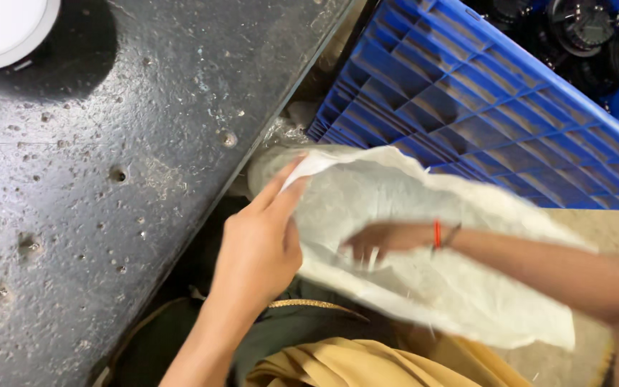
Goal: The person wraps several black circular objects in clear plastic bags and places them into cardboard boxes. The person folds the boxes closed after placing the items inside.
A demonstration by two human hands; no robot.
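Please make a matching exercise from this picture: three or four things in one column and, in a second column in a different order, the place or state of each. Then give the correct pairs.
Things:
1. left hand
2. right hand
3. blue plastic crate
4. white round object

Places or states:
A. at the top left corner, on the dark speckled table
B. reaching inside the white woven sack
C. gripping the edge of the sack's mouth
D. upper right, beyond the sack, with dark round parts in it

Pairs: 1-C, 2-B, 3-D, 4-A
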